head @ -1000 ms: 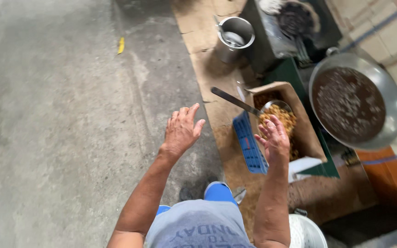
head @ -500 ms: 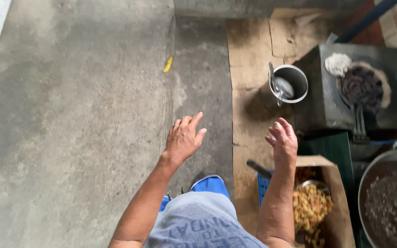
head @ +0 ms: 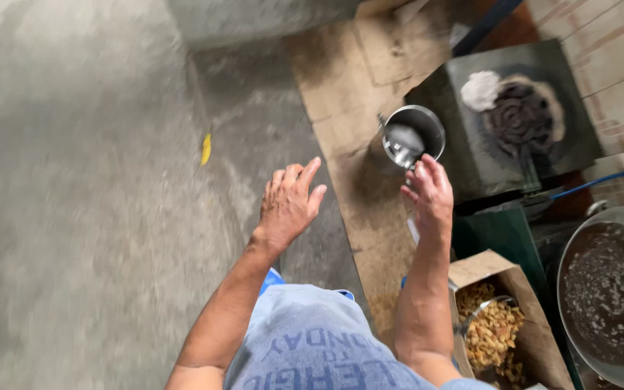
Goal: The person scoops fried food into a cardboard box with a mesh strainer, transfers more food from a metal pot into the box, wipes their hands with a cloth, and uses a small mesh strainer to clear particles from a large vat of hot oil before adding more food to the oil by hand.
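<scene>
At twelve o'clock from your right hand (head: 431,196), just beyond its fingertips, stands the steel pail (head: 414,136), upright on the flattened cardboard sheet (head: 359,108) with a metal scoop resting inside it; the hand is empty, fingers loosely spread and slightly curled, not touching the rim. Your left hand (head: 288,202) hovers at nine o'clock from the right one, palm down over the concrete floor (head: 95,217), equally empty and open. Compared with one second ago, your view has swung away from the cardboard box of fried snack pieces (head: 496,328), which then lay directly under your right hand and now sits at five o'clock from it, low in the frame; the pail, formerly far up the frame, has come within reach. Judged from this, both hands have left the box and the right one is now nearest the pail. The blackened stove block (head: 518,115) lies at two o'clock from the right hand, and the wide pan of dark liquid (head: 608,289) at four o'clock, cut off by the frame edge. Motion blur softens the floor and upper frame; the pail's contents beyond the scoop cannot be made out, and the box's lower part is cropped. A small yellow scrap (head: 206,149) lies on the concrete at ten o'clock from the left hand.
</scene>
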